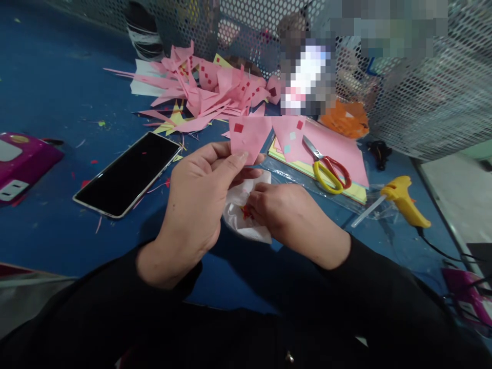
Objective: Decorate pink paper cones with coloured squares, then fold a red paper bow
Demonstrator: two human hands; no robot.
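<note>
My left hand (203, 197) pinches the lower edge of a pink paper piece (251, 136), cut like a butterfly or bow, with red, white and teal squares stuck on it. Below it sits a small bowl (230, 225) lined with white tissue (255, 233), holding tiny red and orange bits (246, 211). My right hand (282, 212) reaches into the bowl with its fingers closed together at the bits; whether something is between the fingertips is hidden.
Left lie a black-screened phone (128, 174) and a magenta device (26, 164). Pink paper scraps (207, 87) pile up behind. Scissors (328, 171) rest on stacked coloured paper (346, 154). A yellow glue gun (407, 200) with a cord is at right. A perforated metal basket (246, 20) stands behind.
</note>
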